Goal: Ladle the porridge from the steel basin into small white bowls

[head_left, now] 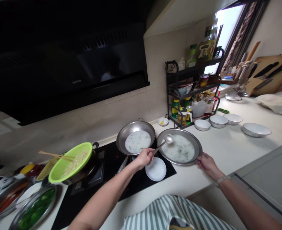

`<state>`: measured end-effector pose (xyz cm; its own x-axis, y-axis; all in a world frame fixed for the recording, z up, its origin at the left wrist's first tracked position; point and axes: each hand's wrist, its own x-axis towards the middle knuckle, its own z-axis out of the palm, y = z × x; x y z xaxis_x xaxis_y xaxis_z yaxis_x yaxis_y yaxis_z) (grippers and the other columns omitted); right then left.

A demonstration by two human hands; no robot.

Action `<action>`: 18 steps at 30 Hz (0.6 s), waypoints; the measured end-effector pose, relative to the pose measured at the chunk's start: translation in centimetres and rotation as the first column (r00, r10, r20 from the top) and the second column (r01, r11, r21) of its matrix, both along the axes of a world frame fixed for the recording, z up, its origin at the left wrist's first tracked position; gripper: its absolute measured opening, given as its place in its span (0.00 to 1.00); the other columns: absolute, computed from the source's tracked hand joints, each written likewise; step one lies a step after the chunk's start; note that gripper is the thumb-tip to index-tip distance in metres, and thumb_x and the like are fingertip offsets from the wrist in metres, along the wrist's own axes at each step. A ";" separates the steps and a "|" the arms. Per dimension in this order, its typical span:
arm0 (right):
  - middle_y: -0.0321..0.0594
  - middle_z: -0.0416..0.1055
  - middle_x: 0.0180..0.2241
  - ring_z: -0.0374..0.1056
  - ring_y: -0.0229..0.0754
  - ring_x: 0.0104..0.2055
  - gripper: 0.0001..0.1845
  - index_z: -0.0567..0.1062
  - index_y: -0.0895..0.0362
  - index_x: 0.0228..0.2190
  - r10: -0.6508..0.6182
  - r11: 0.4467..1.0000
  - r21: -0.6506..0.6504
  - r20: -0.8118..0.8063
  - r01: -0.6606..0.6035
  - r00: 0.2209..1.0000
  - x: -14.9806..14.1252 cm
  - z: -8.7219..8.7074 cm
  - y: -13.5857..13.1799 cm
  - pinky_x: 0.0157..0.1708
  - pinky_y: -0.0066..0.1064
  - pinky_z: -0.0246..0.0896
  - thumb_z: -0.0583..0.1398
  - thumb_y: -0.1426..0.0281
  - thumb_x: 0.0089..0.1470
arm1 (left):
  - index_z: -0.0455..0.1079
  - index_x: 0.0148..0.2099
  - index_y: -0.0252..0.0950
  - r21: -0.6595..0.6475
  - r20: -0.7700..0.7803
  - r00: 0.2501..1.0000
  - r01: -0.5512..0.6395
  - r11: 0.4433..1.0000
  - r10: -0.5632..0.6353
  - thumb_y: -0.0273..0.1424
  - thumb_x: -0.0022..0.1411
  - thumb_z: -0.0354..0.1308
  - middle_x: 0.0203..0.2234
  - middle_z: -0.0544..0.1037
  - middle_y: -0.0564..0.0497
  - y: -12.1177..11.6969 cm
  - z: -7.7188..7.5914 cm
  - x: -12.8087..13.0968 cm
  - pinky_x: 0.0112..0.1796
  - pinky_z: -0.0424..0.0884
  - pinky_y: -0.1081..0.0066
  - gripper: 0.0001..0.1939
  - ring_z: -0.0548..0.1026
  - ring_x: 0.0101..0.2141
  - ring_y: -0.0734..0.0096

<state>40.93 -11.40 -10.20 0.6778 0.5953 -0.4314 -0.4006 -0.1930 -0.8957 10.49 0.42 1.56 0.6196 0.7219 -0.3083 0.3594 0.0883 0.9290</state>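
My left hand [144, 158] is closed around the handle of a metal ladle [169, 139], whose bowl is over the left part of a wide steel basin [198, 140]. Whitish soup [179, 150] with green bits lies in that basin. At the basin's right front rim, my right hand [207, 163] grips the edge with its fingers. Just left stands a steel wok [122, 134] on the cooktop, holding similar white soup [138, 142]. A small white plate [156, 169] lies below my left hand, on the cooktop's right end.
To the left, a green colander [56, 169] of noodles with chopsticks [57, 155] rests on a dark pot. Leafy greens [39, 207] fill a bowl at lower left. Several white bowls [202, 125] line the counter right, beside a black spice rack [176, 95]. A range hood [66, 64] hangs above.
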 end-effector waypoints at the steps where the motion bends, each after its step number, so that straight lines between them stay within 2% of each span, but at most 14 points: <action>1: 0.29 0.67 0.13 0.60 0.33 0.11 0.23 0.69 0.59 0.41 0.002 1.000 0.000 0.001 -0.002 1.000 0.0 0.0 0.0 0.09 0.20 0.50 0.62 0.81 0.39 | 0.66 0.47 0.31 -0.152 0.056 0.997 -0.041 0.987 0.050 0.27 0.60 0.52 0.17 0.62 0.59 0.1 0.5 -0.3 0.18 0.49 0.78 0.12 0.53 0.14 0.82; 3: 0.29 0.66 0.12 0.59 0.33 0.11 0.23 0.69 0.59 0.41 0.004 1.000 -0.001 0.001 -0.004 1.000 0.0 0.0 0.0 0.08 0.20 0.50 0.62 0.81 0.39 | 0.63 0.48 0.31 -0.343 0.158 0.979 -0.070 0.937 0.131 0.27 0.58 0.55 0.17 0.61 0.61 0.6 1.8 -1.4 0.16 0.42 0.80 0.15 0.50 0.13 0.85; 6: 0.29 0.66 0.13 0.60 0.34 0.11 0.22 0.69 0.58 0.39 0.000 1.000 -0.002 0.000 0.000 1.000 0.0 0.1 0.0 0.09 0.20 0.50 0.62 0.81 0.38 | 0.64 0.45 0.31 -0.373 0.247 0.945 -0.110 0.921 0.213 0.26 0.56 0.57 0.16 0.60 0.61 1.8 3.5 -3.8 0.16 0.39 0.81 0.13 0.49 0.13 0.87; 10: 0.30 0.67 0.14 0.60 0.34 0.11 0.19 0.69 0.56 0.36 -0.001 1.000 -0.005 -0.008 0.001 1.000 0.0 0.3 0.0 0.09 0.21 0.51 0.61 0.81 0.38 | 0.65 0.43 0.31 -0.241 0.144 0.940 -0.269 0.932 0.309 0.26 0.58 0.57 0.15 0.61 0.61 3.9 3.9 -7.6 0.15 0.39 0.81 0.09 0.49 0.13 0.87; 13: 0.30 0.67 0.14 0.60 0.34 0.11 0.19 0.69 0.56 0.36 0.001 1.000 -0.007 -0.007 -0.001 1.000 0.0 0.3 0.0 0.09 0.20 0.52 0.62 0.81 0.38 | 0.67 0.36 0.31 -0.058 -0.085 0.927 -0.370 0.927 0.365 0.24 0.59 0.56 0.14 0.62 0.60 5.3 2.9 -10.0 0.15 0.40 0.80 0.01 0.51 0.12 0.87; 16: 0.31 0.67 0.14 0.62 0.35 0.12 0.21 0.70 0.57 0.37 -0.002 1.000 -0.014 0.003 0.002 1.000 0.0 0.3 0.0 0.09 0.21 0.52 0.63 0.80 0.38 | 0.64 0.25 0.32 0.089 -0.244 0.877 -0.405 0.910 0.414 0.17 0.55 0.55 0.11 0.60 0.59 6.1 1.8 -11.4 0.15 0.41 0.79 0.10 0.53 0.12 0.86; 18: 0.32 0.68 0.14 0.62 0.36 0.12 0.20 0.70 0.58 0.37 -0.005 1.000 -0.018 0.012 0.005 1.000 -0.1 0.4 0.0 0.09 0.21 0.51 0.63 0.81 0.37 | 0.62 0.21 0.32 0.103 -0.272 0.864 -0.412 0.905 0.424 0.13 0.52 0.54 0.10 0.59 0.59 6.4 1.3 -11.7 0.16 0.41 0.79 0.13 0.55 0.12 0.85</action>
